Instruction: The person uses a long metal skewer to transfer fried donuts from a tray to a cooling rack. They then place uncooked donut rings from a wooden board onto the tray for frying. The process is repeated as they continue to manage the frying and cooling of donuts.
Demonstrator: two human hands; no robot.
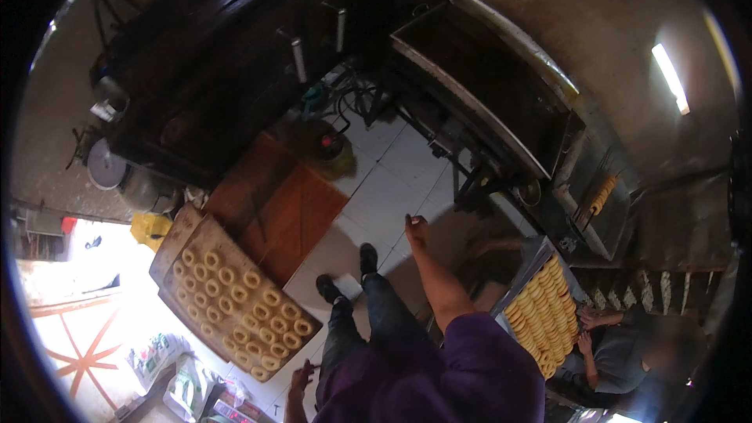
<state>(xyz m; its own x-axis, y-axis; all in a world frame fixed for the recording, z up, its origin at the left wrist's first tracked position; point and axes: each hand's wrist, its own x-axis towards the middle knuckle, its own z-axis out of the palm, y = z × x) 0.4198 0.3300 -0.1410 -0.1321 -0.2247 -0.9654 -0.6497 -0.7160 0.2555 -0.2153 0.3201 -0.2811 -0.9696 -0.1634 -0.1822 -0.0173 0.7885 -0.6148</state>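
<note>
My right hand is stretched forward over the tiled floor with its fingers curled. Nothing is plainly seen in it, though its palm is partly hidden. Low at my side, my left hand hangs near the corner of a board of pale dough rings. That hand is dark, and whether it holds a thin thing cannot be made out. The rings lie apart in loose rows. To my right, a lined crate is packed with rows of golden rings.
A co-worker has both hands at the crate's far side. A large rectangular metal vat stands ahead right, with skewered rings past its end. Left are a reddish-brown board, dark equipment with handles, and sacks on the floor.
</note>
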